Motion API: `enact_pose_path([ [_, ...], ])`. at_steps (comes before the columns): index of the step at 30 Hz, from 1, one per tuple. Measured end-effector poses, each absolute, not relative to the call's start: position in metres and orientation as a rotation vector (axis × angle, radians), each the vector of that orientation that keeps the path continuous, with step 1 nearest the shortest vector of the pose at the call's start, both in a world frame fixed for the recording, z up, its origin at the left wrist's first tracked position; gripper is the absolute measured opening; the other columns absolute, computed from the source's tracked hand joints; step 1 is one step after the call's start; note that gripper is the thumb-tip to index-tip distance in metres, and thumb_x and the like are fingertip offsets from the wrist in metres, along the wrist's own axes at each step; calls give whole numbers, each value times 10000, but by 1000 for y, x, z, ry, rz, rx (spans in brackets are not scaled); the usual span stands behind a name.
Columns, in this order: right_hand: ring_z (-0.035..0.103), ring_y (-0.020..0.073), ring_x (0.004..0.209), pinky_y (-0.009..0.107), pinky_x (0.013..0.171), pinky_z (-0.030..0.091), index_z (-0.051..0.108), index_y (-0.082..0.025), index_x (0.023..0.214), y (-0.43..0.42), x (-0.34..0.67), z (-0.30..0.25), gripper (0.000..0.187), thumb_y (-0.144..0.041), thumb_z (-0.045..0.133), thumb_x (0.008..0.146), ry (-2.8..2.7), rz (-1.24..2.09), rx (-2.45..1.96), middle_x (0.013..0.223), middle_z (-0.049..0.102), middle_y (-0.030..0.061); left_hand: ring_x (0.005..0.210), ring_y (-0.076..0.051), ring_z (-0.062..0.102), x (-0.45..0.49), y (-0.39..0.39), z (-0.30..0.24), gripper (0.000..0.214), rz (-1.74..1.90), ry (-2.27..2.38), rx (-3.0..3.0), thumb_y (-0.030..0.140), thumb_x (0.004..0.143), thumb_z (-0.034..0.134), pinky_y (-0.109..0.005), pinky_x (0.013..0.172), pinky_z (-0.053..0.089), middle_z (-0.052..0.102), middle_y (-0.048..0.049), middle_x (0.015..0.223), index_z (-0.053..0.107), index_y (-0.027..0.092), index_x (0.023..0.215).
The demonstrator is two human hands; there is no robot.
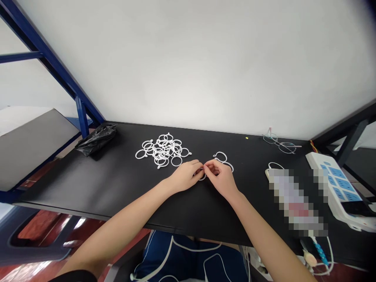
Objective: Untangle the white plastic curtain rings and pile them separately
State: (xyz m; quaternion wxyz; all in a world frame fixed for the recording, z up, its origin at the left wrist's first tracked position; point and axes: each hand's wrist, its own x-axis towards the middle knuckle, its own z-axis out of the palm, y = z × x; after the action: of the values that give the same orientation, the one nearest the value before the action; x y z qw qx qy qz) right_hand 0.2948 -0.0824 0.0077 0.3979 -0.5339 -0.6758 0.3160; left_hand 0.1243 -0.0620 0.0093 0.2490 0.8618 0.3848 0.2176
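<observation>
Just above the black tabletop, my left hand (185, 175) has its fingers closed on a white plastic curtain ring (202, 178). My right hand (222, 178) pinches at the same ring's edge, thumb and forefinger together; the small part between the fingertips is hidden. To the left lies a loose pile of several white curtain rings (176, 161), each with a small knob or eyelet. Beyond my right hand rest two more rings, an upper ring (226, 157) and a lower one partly covered by the hand.
A crumpled black plastic bag (96, 140) lies at the table's left end. Eyeglasses (286, 147) sit near the wall at the right. Closer in are a blurred-out phone (293, 199), a white power strip (331, 184) with blue sockets, and a white cable (330, 250).
</observation>
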Motion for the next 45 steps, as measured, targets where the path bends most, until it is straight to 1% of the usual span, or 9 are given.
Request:
enact_pose_path([
  [9,639,171,620,286,585,507,626,-197,796,-82,294,8,124,-290,561,846,-1708,794,-1353,691,663,26,637,-119,455,124,-62,10,208,612,1040,2326,223,927,433,-249,591,350,478,3,746,491,173,733],
  [20,634,170,610,285,577,507,620,-193,776,-83,294,9,128,-290,569,842,-1695,799,-1355,680,655,27,699,-130,500,124,-61,12,152,631,1030,2292,193,915,460,-251,646,388,520,-9,785,554,169,797],
  [25,639,171,614,283,576,509,621,-192,781,-83,294,9,123,-286,570,842,-1700,797,-1353,677,655,26,680,-126,489,125,-62,13,154,630,1032,2278,196,906,479,-248,631,386,508,-3,764,543,170,768],
  [35,637,171,611,284,573,511,619,-194,778,-82,294,9,124,-289,570,841,-1699,799,-1348,676,654,24,683,-127,498,125,-61,13,133,628,1039,2279,213,901,488,-249,633,396,525,-7,776,551,173,790],
  [41,640,172,608,288,578,519,621,-197,791,-82,293,10,123,-295,568,844,-1683,786,-1351,678,653,26,687,-136,523,124,-61,11,143,610,1048,2312,257,921,471,-252,623,401,557,-21,805,555,176,838],
  [45,647,170,619,290,583,543,608,-204,796,-83,292,7,151,-338,571,856,-1608,879,-1312,707,659,29,674,-140,533,124,-62,11,173,550,1092,2370,289,930,469,-252,605,398,569,-27,809,544,173,825],
])
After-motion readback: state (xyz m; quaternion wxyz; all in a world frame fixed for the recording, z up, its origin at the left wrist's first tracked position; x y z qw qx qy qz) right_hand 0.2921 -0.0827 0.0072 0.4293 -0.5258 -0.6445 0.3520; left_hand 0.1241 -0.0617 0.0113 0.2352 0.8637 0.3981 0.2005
